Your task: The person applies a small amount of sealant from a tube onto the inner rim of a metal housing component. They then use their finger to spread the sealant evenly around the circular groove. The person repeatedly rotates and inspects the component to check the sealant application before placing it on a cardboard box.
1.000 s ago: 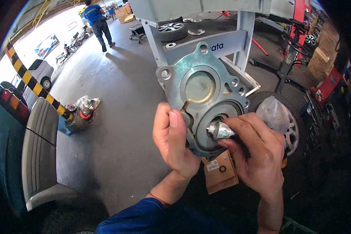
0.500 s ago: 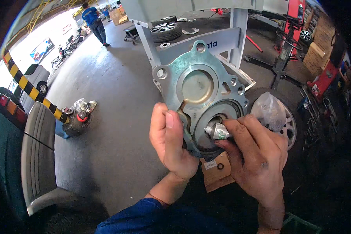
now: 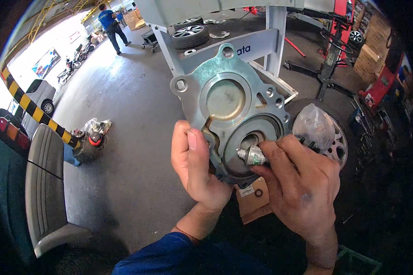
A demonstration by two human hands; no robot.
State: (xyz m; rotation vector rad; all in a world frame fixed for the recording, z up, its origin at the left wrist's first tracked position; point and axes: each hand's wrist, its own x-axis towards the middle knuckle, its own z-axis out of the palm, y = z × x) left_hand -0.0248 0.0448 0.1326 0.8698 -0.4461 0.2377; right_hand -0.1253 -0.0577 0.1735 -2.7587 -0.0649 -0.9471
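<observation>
A grey metal pump-like housing (image 3: 198, 101) with bolt holes along its edge and two round recesses is held up in front of me. My left hand (image 3: 195, 172) grips its lower left edge, thumb and fingers closed on it. In my right hand (image 3: 303, 183), pinched between thumb and fingers, is a small crumpled silver tube (image 3: 254, 156) with green print. Its nozzle points left over the lower recess, close to the recess face; whether it touches cannot be seen. A small opened brown carton (image 3: 249, 208) with a dark ring (image 3: 259, 193) on it lies beneath the housing.
Right of the housing, a clear plastic bag (image 3: 314, 128) rests on a wheel (image 3: 337, 146). A white-grey metal stand (image 3: 274, 46) rises behind. At left are a car bumper (image 3: 46, 183) and a striped yellow-black post (image 3: 32, 107). A person in blue (image 3: 110, 27) stands far off.
The housing and both hands sit slightly further left and higher in the picture. The tube's nozzle has shifted a little left with my right hand. The distant person has changed stance.
</observation>
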